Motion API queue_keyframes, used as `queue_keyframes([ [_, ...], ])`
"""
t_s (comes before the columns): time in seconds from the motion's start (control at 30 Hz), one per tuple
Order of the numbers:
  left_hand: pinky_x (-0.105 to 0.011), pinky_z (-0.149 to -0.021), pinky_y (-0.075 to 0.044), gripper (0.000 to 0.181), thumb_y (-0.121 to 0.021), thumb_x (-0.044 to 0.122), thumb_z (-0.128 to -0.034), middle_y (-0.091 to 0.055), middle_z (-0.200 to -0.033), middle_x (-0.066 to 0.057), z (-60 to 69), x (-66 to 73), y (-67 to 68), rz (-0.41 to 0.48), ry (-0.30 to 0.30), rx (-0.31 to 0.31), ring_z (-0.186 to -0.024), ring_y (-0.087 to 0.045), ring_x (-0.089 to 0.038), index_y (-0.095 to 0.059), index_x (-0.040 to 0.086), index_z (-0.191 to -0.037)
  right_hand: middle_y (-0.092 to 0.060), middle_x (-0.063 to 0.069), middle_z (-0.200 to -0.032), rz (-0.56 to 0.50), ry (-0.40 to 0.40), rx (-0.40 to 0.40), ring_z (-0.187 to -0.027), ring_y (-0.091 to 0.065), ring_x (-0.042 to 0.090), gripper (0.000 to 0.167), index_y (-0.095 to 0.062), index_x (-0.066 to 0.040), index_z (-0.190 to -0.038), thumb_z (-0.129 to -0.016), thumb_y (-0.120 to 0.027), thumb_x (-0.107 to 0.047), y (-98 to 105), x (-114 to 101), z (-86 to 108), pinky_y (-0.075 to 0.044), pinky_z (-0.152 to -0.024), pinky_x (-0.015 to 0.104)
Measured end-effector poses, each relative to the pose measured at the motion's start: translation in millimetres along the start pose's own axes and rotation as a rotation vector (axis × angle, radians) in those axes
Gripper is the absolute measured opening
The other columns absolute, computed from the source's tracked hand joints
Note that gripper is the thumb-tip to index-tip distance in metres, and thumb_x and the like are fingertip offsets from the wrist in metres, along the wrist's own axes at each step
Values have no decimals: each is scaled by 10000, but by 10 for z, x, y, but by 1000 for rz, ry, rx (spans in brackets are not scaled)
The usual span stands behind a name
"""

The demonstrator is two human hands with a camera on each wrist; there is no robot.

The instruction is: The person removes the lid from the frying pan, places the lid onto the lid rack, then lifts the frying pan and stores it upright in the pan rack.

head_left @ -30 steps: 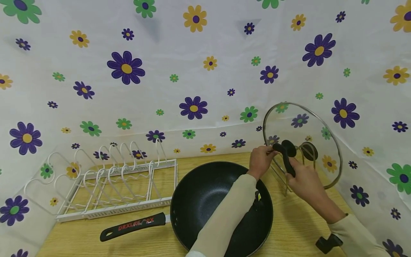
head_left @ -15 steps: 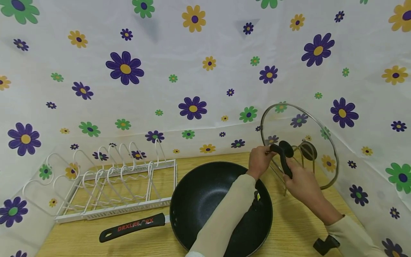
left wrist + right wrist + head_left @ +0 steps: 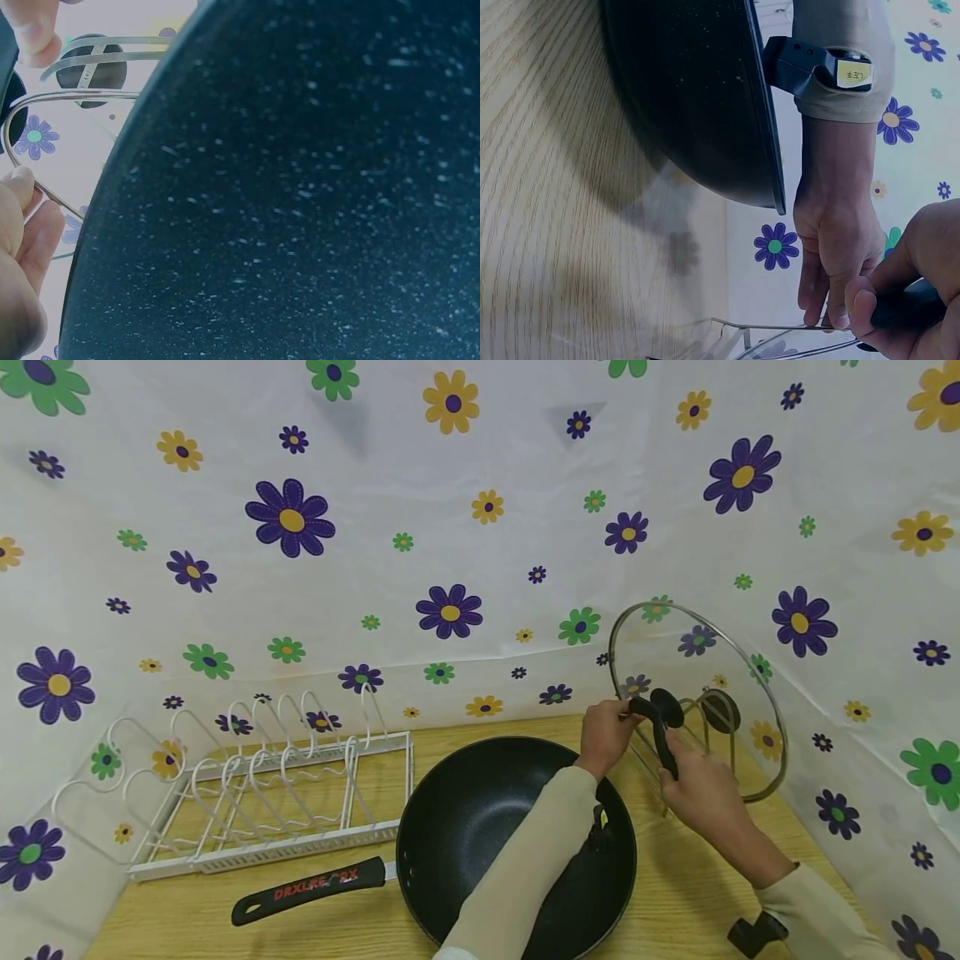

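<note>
A clear glass lid point(image 3: 697, 643) with a metal rim stands tilted at the right in the head view. My right hand point(image 3: 708, 789) grips its black handle point(image 3: 664, 739). Behind the handle is a metal wire stand point(image 3: 733, 752) with a round black disc. My left hand point(image 3: 606, 735) reaches across the pan and pinches a wire of this stand, plainest in the left wrist view, where the fingers point(image 3: 34, 240) meet the wire loop point(image 3: 45, 97). A black wok point(image 3: 480, 810) lies below my left forearm. In the right wrist view, the handle point(image 3: 911, 304) is partly hidden by my right hand.
A white wire rack point(image 3: 300, 835) stands at the left of the wooden table point(image 3: 172, 927). The wok's long black handle point(image 3: 315, 889) points left in front of it. Flower-printed sheeting point(image 3: 375, 485) closes off the back and sides.
The lid and my right hand have shifted slightly left. My left hand keeps its pinch on the stand; the wok and white rack stay put.
</note>
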State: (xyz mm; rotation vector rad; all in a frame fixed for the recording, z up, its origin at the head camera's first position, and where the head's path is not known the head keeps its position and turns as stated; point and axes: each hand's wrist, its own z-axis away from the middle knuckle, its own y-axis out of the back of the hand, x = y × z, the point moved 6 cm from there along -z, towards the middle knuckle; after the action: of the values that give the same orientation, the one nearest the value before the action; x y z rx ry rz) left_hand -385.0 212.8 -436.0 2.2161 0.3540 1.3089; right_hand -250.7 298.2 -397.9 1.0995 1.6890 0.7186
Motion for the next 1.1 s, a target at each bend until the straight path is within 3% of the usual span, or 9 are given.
queue_keyframes([
  [0.2,-150,-727,-524,139,-718,205,-971,-791,-977,-15,-2,-10,-6,32,7,-6,-927,-750,-129,-833,132,-999,-679,212,-765,-2,21,3,-495,-541,273,513,-553,92,-1362,-882,-707,-4,-8,14,0,-415,-497,452],
  [0.6,-138,-688,-506,105,-739,166,-955,-792,-927,-6,-19,-12,-1,17,10,6,-893,-752,-126,-835,131,-933,-639,118,-653,-22,10,-1,-496,-543,266,470,-566,70,-1330,-892,-710,-21,-36,57,-4,-400,-496,422],
  [0.73,-128,-677,-496,112,-732,169,-961,-792,-939,-11,-15,-30,0,23,20,-2,-901,-754,-133,-835,129,-945,-665,132,-662,-23,-1,12,-491,-554,245,494,-559,101,-1345,-897,-722,-30,-40,44,4,-426,-499,436],
  [0.93,-158,-721,-531,119,-713,155,-976,-790,-980,-25,-1,-44,-7,72,30,-16,-921,-753,-138,-825,115,-974,-683,140,-678,-51,-25,-6,-442,-509,164,544,-514,125,-1391,-929,-713,-80,-42,40,14,-378,-452,350],
  [1.1,-177,-799,-552,121,-695,138,-987,-782,-1044,-50,19,-20,15,101,-3,-52,-970,-749,-154,-794,82,-1026,-704,197,-775,-68,-70,-34,-463,-511,168,581,-481,126,-1431,-961,-685,-149,-36,66,28,-364,-462,341],
])
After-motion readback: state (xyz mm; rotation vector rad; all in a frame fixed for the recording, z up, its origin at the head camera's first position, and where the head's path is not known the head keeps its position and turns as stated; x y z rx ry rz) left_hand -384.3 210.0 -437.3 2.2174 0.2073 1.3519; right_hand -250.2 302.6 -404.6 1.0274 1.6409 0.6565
